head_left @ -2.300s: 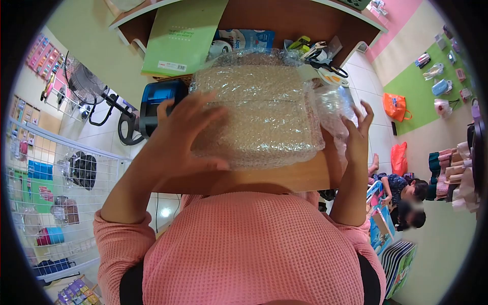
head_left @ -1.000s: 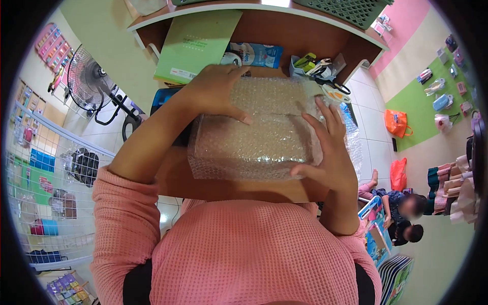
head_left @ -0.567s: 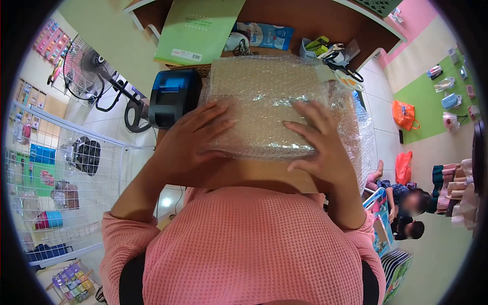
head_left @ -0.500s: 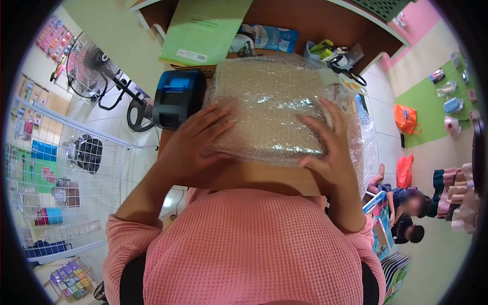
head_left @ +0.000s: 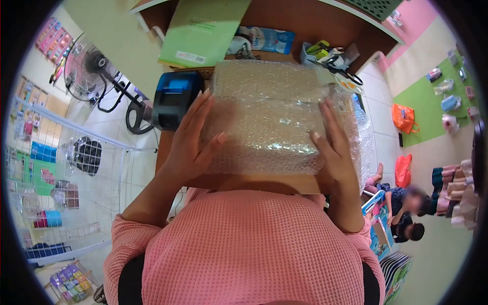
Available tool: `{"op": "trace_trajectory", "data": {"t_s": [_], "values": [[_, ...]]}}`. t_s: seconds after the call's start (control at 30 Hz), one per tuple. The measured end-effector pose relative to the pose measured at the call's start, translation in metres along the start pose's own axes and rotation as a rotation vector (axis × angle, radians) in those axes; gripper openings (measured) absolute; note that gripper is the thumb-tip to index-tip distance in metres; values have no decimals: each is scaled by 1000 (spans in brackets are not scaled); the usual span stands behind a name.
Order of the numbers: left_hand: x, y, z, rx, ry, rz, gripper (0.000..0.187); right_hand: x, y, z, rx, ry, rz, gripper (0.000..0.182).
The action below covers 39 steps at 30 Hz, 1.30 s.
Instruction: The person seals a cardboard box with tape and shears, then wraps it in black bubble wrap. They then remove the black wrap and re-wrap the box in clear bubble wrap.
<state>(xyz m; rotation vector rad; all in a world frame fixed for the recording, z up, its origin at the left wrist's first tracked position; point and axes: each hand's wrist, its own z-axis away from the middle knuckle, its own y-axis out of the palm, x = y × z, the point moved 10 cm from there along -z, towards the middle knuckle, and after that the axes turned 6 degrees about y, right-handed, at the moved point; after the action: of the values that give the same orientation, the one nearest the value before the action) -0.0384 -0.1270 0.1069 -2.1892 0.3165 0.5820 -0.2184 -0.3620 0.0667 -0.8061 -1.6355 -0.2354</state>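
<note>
A flat cardboard box wrapped in bubble wrap lies on the brown tabletop right in front of my body. My left hand is at its left side, fingers stretched out and the thumb apart, touching the wrap's edge. Along the right side, my right hand rests with straight fingers and its thumb over the top edge. Both hands are open and flank the package. More loose bubble wrap hangs past the table's right side.
A black and blue label printer stands left of the package. Behind lie a green folder, a wipes pack, scissors and a holder of tools. A fan and white wire rack stand left. Two people sit at right.
My hands have slid from the package's top outward to its sides, the left one turning more upright. The package has shifted slightly toward my body.
</note>
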Motion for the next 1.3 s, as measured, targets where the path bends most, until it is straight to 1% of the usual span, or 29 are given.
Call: {"op": "trace_trajectory", "data": {"t_s": [0.03, 0.07, 0.1, 0.13, 0.17, 0.2, 0.27, 0.33, 0.37, 0.43, 0.47, 0.53, 0.57, 0.63, 0.67, 0.73, 0.77, 0.83, 0.87, 0.93, 0.97, 1.03, 1.07, 1.13, 1.17, 1.23, 1.27, 1.3], "values": [[4, 9, 1, 8, -60, -9, 60, -1, 5, 1, 33, -1, 96, 64], [2, 18, 3, 25, -37, 11, 60, -2, 9, 3, 58, 4, 194, 68], [3, 19, 8, 7, -17, -44, 61, 2, 10, 4, 64, -19, 253, 71], [2, 19, 10, -15, 6, -100, 61, 2, 7, 5, 29, -7, 264, 71], [-1, 21, 10, -3, 30, -83, 61, 4, 9, 5, 49, -5, 256, 70], [-2, 20, 11, -3, 12, -95, 61, 4, 9, 6, 74, -8, 247, 69], [-3, 19, 10, -5, 5, -105, 60, 9, -7, 11, 47, 14, 235, 67], [1, 20, 10, 29, -33, -140, 59, 13, -28, 23, 40, 46, 463, 63], [-1, 17, 10, 30, -28, -142, 59, 15, -33, 30, 35, 44, 461, 63], [-3, 15, 6, 78, -36, -186, 59, 8, -44, 47, -40, 157, 727, 56], [-3, 13, 4, 81, -33, -188, 59, -2, -38, 57, -43, 158, 723, 56], [5, 11, 2, 72, -120, -42, 63, -40, -14, 82, 106, 229, 1145, 50], [4, 12, 1, 79, -113, -40, 63, -41, -15, 88, 99, 237, 1143, 50], [8, 10, 2, 55, -189, 35, 61, -41, -10, 97, 143, 237, 1085, 45], [7, 11, 2, 67, -182, 34, 61, -37, -14, 101, 135, 246, 1078, 45], [8, 9, 2, 71, -192, 11, 57, -26, -25, 107, 176, 189, 879, 44], [12, 9, 2, 76, -190, 9, 57, -30, -35, 109, 173, 191, 875, 44], [30, 7, 5, -26, -278, 387, 55, -35, -45, 109, 234, 156, 743, 42], [32, 7, 5, -24, -279, 388, 55, -38, -44, 108, 234, 159, 742, 42], [34, 3, 0, -48, -299, 338, 58, -39, -44, 100, 137, 220, 804, 46], [31, 2, -2, -47, -298, 338, 58, -41, -34, 100, 136, 221, 804, 46], [17, 3, -9, 33, -246, 58, 64, -43, -30, 97, -36, 257, 1079, 52], [12, 3, -12, 32, -243, 57, 64, -45, -26, 95, -39, 256, 1079, 52], [-11, 1, -17, 80, -124, -332, 75, -41, -27, 92, -148, 265, 1205, 61], [-17, 1, -19, 86, -121, -330, 75, -39, -24, 90, -150, 271, 1204, 61], [-47, 6, -25, 115, 86, -445, 81, -38, -19, 84, -83, 387, 1212, 66], [-57, 6, -29, 118, 88, -442, 81, -32, -16, 80, -84, 392, 1213, 66], [-69, 23, -32, 278, 134, -468, 82, -34, -13, 77, -34, 457, 1225, 67]]}}
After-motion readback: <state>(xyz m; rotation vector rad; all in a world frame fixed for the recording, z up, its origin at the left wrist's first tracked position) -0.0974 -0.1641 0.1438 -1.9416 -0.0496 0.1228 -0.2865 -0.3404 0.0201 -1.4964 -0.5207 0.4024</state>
